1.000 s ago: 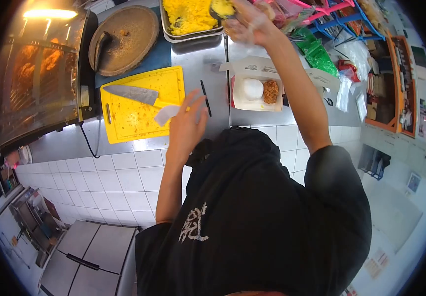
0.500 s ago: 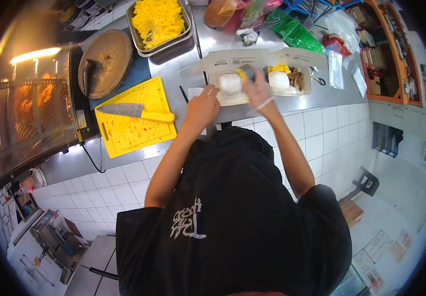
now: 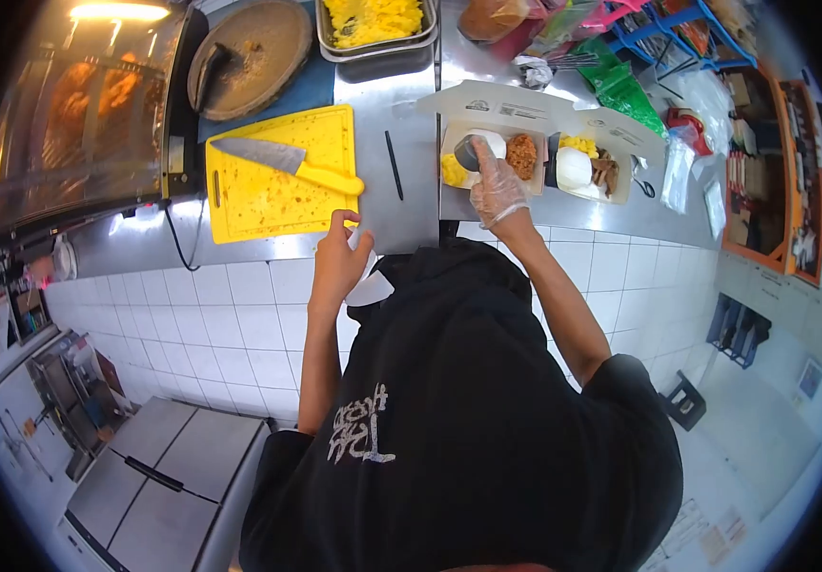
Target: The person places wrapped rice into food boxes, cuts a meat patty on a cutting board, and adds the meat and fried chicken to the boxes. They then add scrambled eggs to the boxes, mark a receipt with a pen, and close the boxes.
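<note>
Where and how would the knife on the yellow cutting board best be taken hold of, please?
By the middle of its yellow handle, I would suggest, coming from the right and above. The knife lies flat with its blade pointing left, and the handle's end juts past the cutting board's right edge.

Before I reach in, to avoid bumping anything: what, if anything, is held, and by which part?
The left hand holds paper near its upper end; the right hand holds a dark cup, fingers at its right edge.
</note>
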{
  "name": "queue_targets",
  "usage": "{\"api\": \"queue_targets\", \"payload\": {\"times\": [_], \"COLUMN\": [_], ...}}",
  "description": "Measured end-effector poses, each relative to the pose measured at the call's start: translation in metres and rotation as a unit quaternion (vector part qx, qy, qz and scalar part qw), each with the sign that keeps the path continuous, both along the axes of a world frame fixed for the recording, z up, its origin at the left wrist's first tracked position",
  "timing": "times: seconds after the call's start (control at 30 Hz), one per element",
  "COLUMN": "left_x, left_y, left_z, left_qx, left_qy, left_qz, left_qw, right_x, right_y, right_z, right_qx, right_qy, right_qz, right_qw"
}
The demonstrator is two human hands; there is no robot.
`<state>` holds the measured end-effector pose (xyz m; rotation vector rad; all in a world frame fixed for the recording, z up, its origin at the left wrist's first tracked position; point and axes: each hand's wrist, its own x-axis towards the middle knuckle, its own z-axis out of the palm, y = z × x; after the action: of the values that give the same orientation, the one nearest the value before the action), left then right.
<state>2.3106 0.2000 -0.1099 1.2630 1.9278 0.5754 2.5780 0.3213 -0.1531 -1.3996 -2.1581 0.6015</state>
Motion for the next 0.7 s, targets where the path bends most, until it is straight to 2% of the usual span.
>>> {"api": "queue_targets", "payload": {"times": [0.1,0.17,0.2,0.23,0.27,0.3,0.33,0.4,0.43,0.5,0.53,0.57,0.63,0.67,0.7], "left_x": [-0.005,-0.006,-0.007,-0.007,-0.007,-0.007,-0.006,-0.007,-0.005,-0.005,-0.003,0.000,0.004,0.005,0.007], "left_y": [-0.006,-0.017,-0.020,-0.022,-0.023,-0.025,-0.027,-0.026,-0.020,-0.011,-0.004,0.001,0.013,0.019,0.025], "left_z": [0.016,0.015,0.015,0.017,0.020,0.023,0.023,0.023,0.036,0.046,0.056,0.056,0.053,0.055,0.057], "left_qx": [-0.068,-0.053,-0.035,-0.032,-0.020,-0.007,-0.003,0.011,-0.004,-0.012,-0.007,0.000,0.108,0.115,0.151], "left_qy": [-0.035,-0.083,-0.129,-0.130,-0.137,-0.143,-0.142,-0.155,-0.161,-0.160,-0.156,-0.148,-0.129,-0.122,-0.090], "left_qz": [0.007,0.030,0.047,0.051,0.049,0.046,0.047,0.022,0.012,-0.025,-0.048,-0.053,-0.085,-0.097,-0.099], "left_qw": [0.997,0.995,0.990,0.990,0.989,0.989,0.989,0.988,0.987,0.987,0.987,0.988,0.982,0.981,0.979], "right_x": [-0.001,0.004,0.006,0.007,0.006,0.003,-0.004,-0.032,-0.053,-0.096,-0.125,-0.155,-0.193,-0.209,-0.225], "right_y": [0.005,0.011,0.016,0.021,0.024,0.026,0.029,0.039,0.044,0.061,0.095,0.135,0.179,0.198,0.218], "right_z": [0.007,0.011,0.018,0.029,0.036,0.041,0.045,0.055,0.064,0.079,0.029,-0.019,0.029,0.031,0.025], "right_qx": [-0.035,-0.180,-0.178,-0.375,-0.532,-0.549,-0.548,-0.644,-0.622,-0.575,-0.412,-0.211,-0.235,-0.224,-0.201], "right_qy": [-0.029,0.118,0.116,0.350,0.546,0.608,0.608,0.651,0.642,0.642,0.551,0.416,0.285,0.294,0.259], "right_qz": [-0.004,-0.096,-0.091,-0.123,-0.143,-0.059,-0.055,-0.020,-0.001,0.048,0.083,0.106,-0.055,-0.059,-0.116], "right_qw": [0.999,0.972,0.973,0.849,0.631,0.571,0.572,0.403,0.449,0.505,0.721,0.878,0.928,0.927,0.937]}}
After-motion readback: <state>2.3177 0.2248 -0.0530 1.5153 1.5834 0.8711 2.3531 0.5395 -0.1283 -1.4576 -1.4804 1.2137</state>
